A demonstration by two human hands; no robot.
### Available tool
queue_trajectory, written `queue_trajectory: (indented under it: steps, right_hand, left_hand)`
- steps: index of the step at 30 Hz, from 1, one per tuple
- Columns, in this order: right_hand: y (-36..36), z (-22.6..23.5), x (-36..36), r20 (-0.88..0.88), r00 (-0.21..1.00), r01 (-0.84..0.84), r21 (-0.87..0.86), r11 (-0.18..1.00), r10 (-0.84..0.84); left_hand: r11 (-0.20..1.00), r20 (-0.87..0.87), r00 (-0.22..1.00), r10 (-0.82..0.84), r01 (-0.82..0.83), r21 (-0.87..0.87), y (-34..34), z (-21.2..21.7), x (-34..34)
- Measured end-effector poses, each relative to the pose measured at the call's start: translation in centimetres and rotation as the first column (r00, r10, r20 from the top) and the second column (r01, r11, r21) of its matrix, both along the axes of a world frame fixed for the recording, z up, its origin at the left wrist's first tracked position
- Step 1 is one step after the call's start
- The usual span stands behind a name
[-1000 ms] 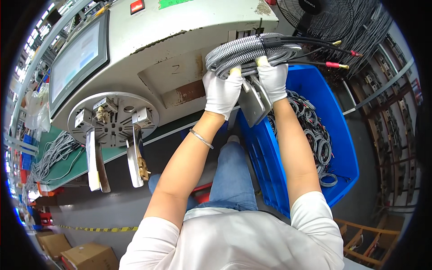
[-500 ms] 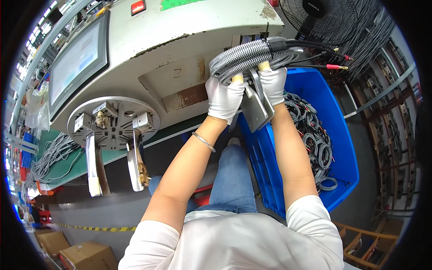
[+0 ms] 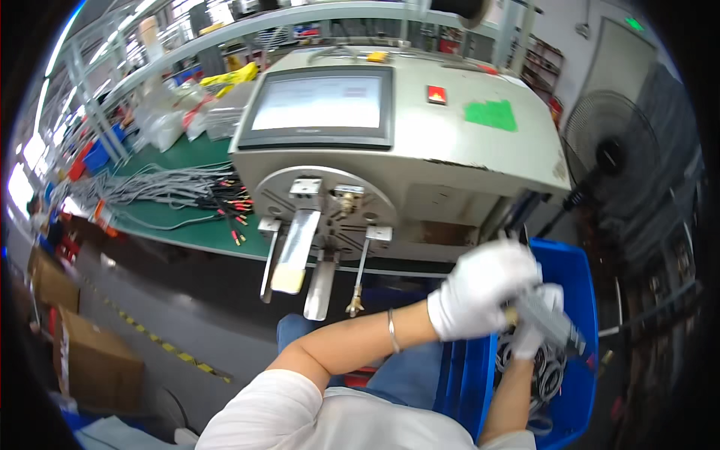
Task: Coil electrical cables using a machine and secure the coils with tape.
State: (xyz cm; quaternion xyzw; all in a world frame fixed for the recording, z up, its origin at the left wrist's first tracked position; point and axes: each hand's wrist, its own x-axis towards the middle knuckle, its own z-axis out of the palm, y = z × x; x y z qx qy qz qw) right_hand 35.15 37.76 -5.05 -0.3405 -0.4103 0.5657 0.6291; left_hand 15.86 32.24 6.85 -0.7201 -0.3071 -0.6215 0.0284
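Note:
In white gloves, both my hands are at the right, over the near left part of a blue bin [image 3: 480,375]. My left hand [image 3: 484,292] is smeared by motion; its fingers look curled, with a yellowish covered tip by the grey bundle. Beyond it, my right hand [image 3: 531,341] closes round a coil of grey cable [image 3: 549,321], seen nearly edge-on and blurred. Dark leads with red and gold-coloured ends trail off its far side. Several other coiled cables [image 3: 551,375] lie in the bin, partly hidden by my right arm.
A pale machine with a screen [image 3: 319,109] stands ahead, its round metal disc [image 3: 337,225] carrying several protruding arms. Loose grey cables [image 3: 172,187] lie on the green bench at left. A black fan [image 3: 611,154] is at far right, and cartons [image 3: 97,352] stand on the floor.
My view has swung leftward and up. Both hands have come down and right, away from the machine, carrying the coil toward the bin. The grey metal plates beneath it no longer show.

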Motion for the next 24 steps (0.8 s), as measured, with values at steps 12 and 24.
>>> queue_trajectory:
  steps: [12,24]
  right_hand:
    - [-13.6,-7.9,-1.4,-0.437,0.898,-0.277,-0.466,0.84,0.054]
    - [-15.3,-9.2,1.8,-0.107,0.99,-0.144,-0.654,0.743,0.097]
  left_hand:
    - [-0.138,0.619,0.785,0.038,0.617,-0.775,-7.7,-10.9,1.4]
    - [-0.309,0.62,0.774,0.127,0.625,-0.717,-7.3,-13.6,2.1]
